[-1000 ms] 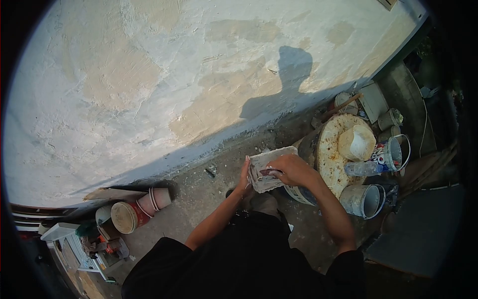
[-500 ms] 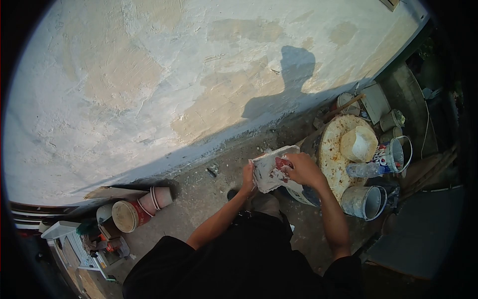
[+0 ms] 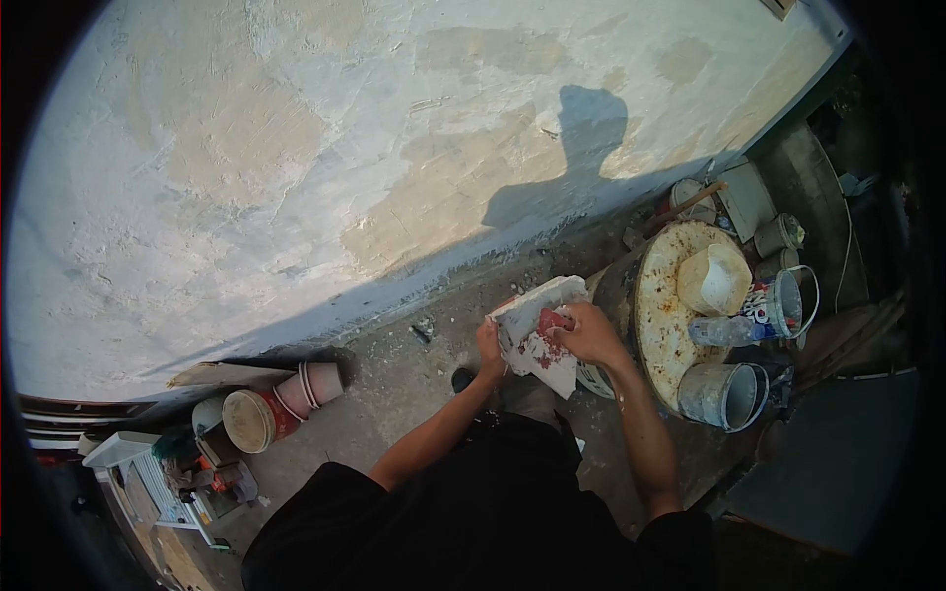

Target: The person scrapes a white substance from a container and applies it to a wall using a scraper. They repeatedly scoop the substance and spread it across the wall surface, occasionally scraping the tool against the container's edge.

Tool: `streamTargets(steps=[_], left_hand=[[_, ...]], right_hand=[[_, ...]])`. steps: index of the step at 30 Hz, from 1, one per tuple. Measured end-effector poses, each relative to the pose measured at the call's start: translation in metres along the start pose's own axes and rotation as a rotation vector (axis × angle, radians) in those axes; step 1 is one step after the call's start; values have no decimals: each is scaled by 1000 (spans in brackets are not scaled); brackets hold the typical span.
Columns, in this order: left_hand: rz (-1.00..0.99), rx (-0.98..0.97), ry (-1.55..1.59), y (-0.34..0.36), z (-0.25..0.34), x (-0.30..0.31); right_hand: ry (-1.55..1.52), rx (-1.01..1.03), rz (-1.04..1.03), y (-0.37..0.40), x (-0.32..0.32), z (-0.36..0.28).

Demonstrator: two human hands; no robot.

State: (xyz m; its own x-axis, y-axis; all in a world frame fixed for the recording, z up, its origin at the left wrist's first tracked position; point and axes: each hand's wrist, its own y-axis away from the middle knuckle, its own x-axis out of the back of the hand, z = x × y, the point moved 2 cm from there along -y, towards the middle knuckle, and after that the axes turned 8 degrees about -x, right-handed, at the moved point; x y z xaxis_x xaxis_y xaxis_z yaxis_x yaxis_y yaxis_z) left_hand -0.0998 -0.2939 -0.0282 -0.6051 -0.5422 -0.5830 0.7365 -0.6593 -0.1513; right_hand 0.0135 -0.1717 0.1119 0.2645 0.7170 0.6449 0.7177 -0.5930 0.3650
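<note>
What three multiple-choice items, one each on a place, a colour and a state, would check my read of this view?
1. Where does the pale mound sit?
A. on the ground by the wall
B. on the round drum top
C. in a bucket

2. What colour are the smears on the white board?
A. green
B. blue
C. red

3. How is the white board held?
A. left hand grips its edge, right hand lies on its face
B. flat on the ground, untouched
C. leaning on the wall

Key:
1 B, the mound rests on the rusty round top.
2 C, red blotches show by the right hand.
3 A, both hands are on the board and it is off the ground.
</note>
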Motion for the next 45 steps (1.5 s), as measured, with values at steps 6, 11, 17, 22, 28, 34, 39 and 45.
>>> streamTargets(steps=[6, 11, 17, 22, 28, 34, 39, 45], left_hand=[[-38, -20, 48, -1, 23, -10], [-50, -30, 51, -4, 21, -10], [3, 39, 123, -2, 12, -1], [-28, 30, 95, -1, 16, 2], [-20, 47, 99, -3, 21, 10], [38, 98, 135, 1, 29, 20], [53, 140, 238, 0, 27, 28], [92, 152, 256, -10, 26, 29]], right_hand=[[-368, -94, -68, 7, -15, 11], [-475, -38, -70, 11, -21, 12], [-465, 54, -27, 18, -19, -6], [-557, 54, -34, 16, -25, -7], [-697, 13, -100, 11, -37, -9], [-732, 38, -135, -4, -42, -20], [-876, -33, -175, -20, -53, -12], [-978, -77, -208, -45, -57, -12]])
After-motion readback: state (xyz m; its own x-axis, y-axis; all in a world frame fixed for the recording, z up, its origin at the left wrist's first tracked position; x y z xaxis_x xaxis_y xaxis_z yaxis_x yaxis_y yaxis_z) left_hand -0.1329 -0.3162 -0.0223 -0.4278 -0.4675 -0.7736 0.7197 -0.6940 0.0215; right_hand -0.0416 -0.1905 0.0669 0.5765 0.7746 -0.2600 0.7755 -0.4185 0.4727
